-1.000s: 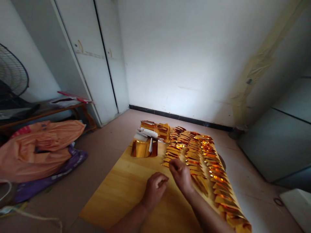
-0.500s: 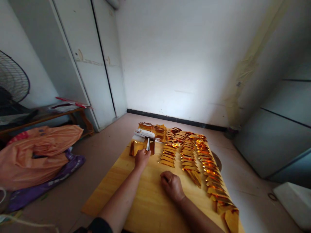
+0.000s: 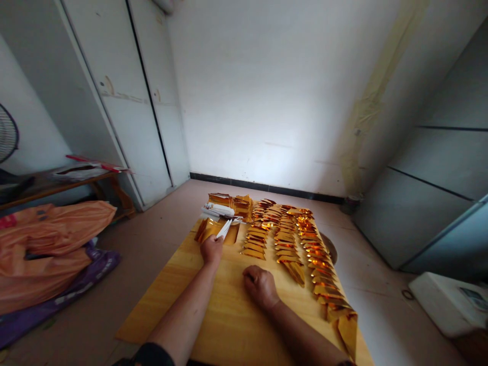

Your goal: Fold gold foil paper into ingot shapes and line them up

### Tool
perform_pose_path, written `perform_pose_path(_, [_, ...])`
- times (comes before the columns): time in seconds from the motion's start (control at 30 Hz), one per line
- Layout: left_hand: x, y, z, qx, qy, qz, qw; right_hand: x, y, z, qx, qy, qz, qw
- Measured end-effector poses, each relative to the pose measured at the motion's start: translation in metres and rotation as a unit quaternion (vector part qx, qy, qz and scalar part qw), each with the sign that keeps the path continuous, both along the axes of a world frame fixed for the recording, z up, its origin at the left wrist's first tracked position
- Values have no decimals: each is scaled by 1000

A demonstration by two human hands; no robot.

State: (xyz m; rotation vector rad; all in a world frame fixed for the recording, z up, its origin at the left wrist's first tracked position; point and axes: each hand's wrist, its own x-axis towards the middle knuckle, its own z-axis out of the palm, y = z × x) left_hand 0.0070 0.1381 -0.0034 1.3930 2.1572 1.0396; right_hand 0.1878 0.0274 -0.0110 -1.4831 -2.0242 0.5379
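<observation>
My left hand [image 3: 211, 250] is closed on a few white paper strips [image 3: 225, 227], which fan out a little above the fingers. Right by it, at the table's far left, lies a shiny gold foil sheet [image 3: 231, 237] with raised, curved edges. My right hand [image 3: 261, 286] rests as a loose fist on the wooden table [image 3: 229, 320]; nothing shows sticking out of it. Beyond and to the right of that fist stand rows of folded gold foil pieces [image 3: 286, 239]. White bundled strips [image 3: 218, 209] lie behind the foil sheet.
A stack of gold foil [image 3: 241, 206] sits at the table's far edge. To the left are an orange bag [image 3: 57, 234] on the floor, a low wooden bench [image 3: 95, 175] and a fan [image 3: 6, 134]. A white box [image 3: 446, 305] stands at the right.
The white strips in my left hand have tilted to the right and spread apart. My right fist stays on the table. The whole view has shifted slightly.
</observation>
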Motion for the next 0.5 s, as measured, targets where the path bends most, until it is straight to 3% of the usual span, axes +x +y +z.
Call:
perform_pose_path(0.2, [0, -1, 1, 21, 15, 32, 999, 0, -1, 2, -1, -19, 3, 1000])
perform_pose_path(0.5, [2, -4, 4, 69, 16, 27, 997, 0, 0, 1, 4, -15, -1, 1000])
